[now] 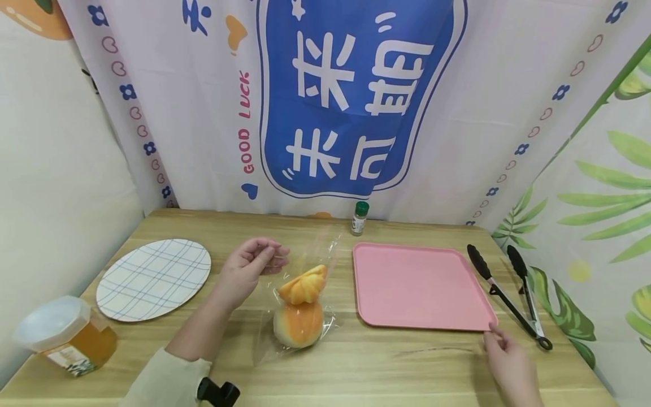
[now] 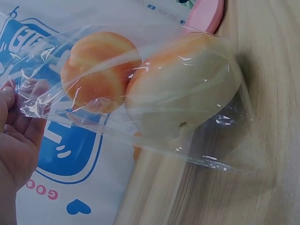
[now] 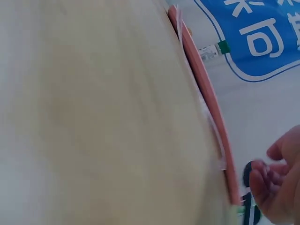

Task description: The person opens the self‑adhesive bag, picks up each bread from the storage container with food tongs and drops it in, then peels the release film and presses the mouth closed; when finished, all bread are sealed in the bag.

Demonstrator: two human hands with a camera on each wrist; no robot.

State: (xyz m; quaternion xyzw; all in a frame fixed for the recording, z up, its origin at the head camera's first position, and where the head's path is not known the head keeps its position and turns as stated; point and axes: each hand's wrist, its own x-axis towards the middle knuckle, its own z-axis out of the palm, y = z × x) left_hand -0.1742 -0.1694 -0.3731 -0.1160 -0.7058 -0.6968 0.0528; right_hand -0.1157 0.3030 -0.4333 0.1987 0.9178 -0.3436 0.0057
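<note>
My left hand [image 1: 251, 260] holds the open-looking end of a clear plastic bag [image 2: 206, 157], thumb against curled fingers. Inside the bag sit two breads: a ridged golden bun [image 1: 303, 286] above and a larger rounded bread [image 1: 298, 325], pale with an orange-brown top, below. The left wrist view shows both through the plastic. By the near right corner of a pink tray [image 1: 422, 288] is my right hand [image 1: 511, 359], fingers loosely bent, with nothing plainly held. A thin clear strip [image 3: 206, 112] appears along the tray's edge in the right wrist view; its far end lies near the fingers.
Black-tipped metal tongs [image 1: 524, 308] lie right of the tray. A small green-capped shaker [image 1: 359, 219] stands behind it. At the left are a checked oval plate [image 1: 152, 280] and a lidded jar of amber contents [image 1: 71, 336]. Printed cloths hang behind the wooden table [image 1: 376, 376].
</note>
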